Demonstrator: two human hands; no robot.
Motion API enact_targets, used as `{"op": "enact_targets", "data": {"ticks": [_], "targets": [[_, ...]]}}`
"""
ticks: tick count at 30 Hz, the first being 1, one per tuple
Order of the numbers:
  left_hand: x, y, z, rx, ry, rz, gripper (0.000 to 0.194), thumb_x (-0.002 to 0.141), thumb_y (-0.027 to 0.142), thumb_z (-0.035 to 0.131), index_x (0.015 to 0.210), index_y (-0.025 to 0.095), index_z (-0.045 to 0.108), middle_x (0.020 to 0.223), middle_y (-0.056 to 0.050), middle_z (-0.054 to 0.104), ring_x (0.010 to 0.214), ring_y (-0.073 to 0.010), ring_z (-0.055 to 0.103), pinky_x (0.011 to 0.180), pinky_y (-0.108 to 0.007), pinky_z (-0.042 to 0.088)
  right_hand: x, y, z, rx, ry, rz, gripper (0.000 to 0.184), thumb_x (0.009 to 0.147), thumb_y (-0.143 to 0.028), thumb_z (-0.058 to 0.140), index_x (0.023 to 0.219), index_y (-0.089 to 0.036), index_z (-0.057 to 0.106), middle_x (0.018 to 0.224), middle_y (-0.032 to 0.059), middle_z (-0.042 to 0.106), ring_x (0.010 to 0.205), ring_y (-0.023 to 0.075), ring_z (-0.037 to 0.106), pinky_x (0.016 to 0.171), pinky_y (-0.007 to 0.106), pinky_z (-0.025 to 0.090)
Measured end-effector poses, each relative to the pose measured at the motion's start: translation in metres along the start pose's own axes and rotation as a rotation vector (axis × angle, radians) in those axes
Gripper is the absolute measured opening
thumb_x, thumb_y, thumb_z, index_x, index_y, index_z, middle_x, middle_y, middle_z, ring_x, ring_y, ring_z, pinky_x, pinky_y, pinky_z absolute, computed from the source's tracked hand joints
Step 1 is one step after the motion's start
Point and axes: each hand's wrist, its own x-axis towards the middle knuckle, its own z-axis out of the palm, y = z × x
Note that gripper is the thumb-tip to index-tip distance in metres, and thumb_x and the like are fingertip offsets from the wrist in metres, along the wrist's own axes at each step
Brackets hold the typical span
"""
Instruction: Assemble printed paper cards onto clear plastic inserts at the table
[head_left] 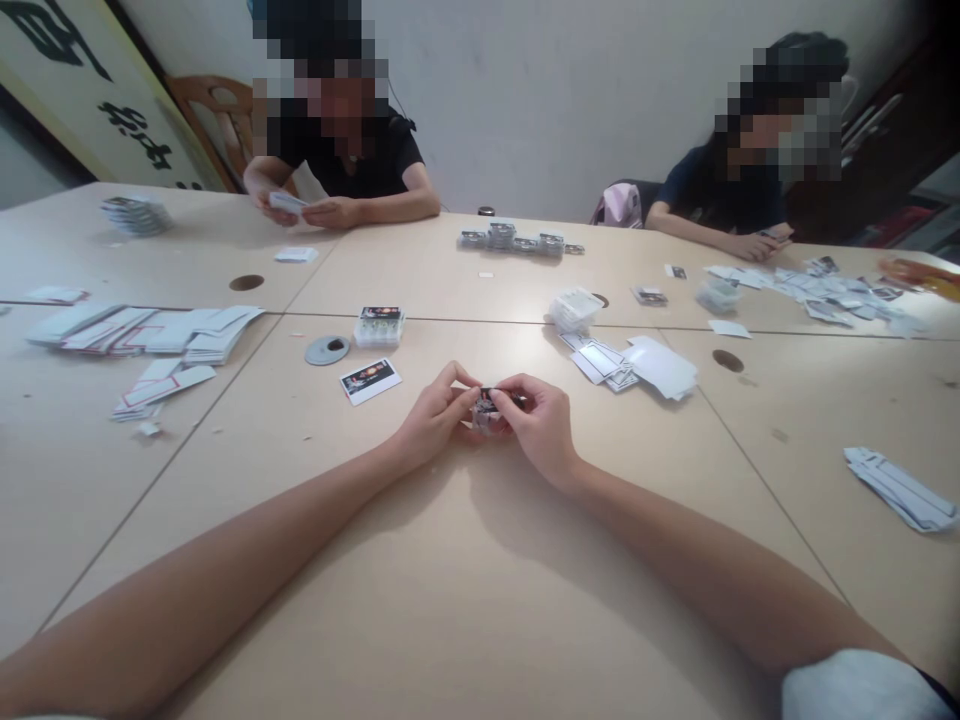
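Observation:
My left hand (pixel 433 418) and my right hand (pixel 538 422) meet over the middle of the light wooden table (pixel 480 560). Both are closed on a small dark-printed pack of cards (pixel 487 408) held between the fingertips, just above the tabletop. A single printed card (pixel 370 380) lies flat a little to the left of my left hand. Behind it stands a small boxed stack of cards (pixel 379 326) beside a grey round disc (pixel 327 350).
White card sheets lie fanned at the left (pixel 150 335), right of centre (pixel 630 365) and at the far right edge (pixel 900 490). Small packs sit in a row at the back (pixel 517 240). Two other people sit across the table, one at the left (pixel 337 170), one at the right (pixel 735 200).

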Motion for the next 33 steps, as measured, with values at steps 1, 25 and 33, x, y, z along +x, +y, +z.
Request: {"op": "enact_targets", "data": {"ticks": [1,25,33], "targets": [[0.0003,0.0003,0.0,0.001,0.003,-0.006,0.039,0.085,0.052,0.063,0.093,0.02,0.042,0.079,-0.002,0.069,0.07,-0.0182,0.071,0.057,-0.029,0.06,0.0003,0.0001,-0.0005,0.0,-0.005,-0.006,0.016,0.08,-0.034,0.065,0.077,-0.018,0.067,0.07,0.0014,0.067,0.052,0.0133,0.062,0.046,0.023,0.051],[-0.0006,0.0052,-0.0004,-0.069,-0.012,-0.061,0.031,0.087,0.045,0.061,0.096,0.02,0.044,0.082,-0.001,0.069,0.073,-0.018,0.071,0.064,-0.031,0.06,0.0012,0.0037,-0.0011,-0.083,-0.005,-0.043,0.015,0.081,-0.033,0.063,0.078,-0.019,0.068,0.069,0.0018,0.068,0.057,0.0154,0.064,0.051,0.024,0.051],[-0.002,0.006,0.0006,-0.083,-0.024,-0.05,0.022,0.087,0.034,0.06,0.096,0.02,0.045,0.084,-0.002,0.069,0.077,-0.0172,0.069,0.066,-0.029,0.058,0.0002,0.0018,-0.0002,-0.081,-0.004,-0.043,0.016,0.083,-0.033,0.062,0.079,-0.019,0.068,0.071,0.0021,0.068,0.058,0.0155,0.065,0.053,0.025,0.052]]}}
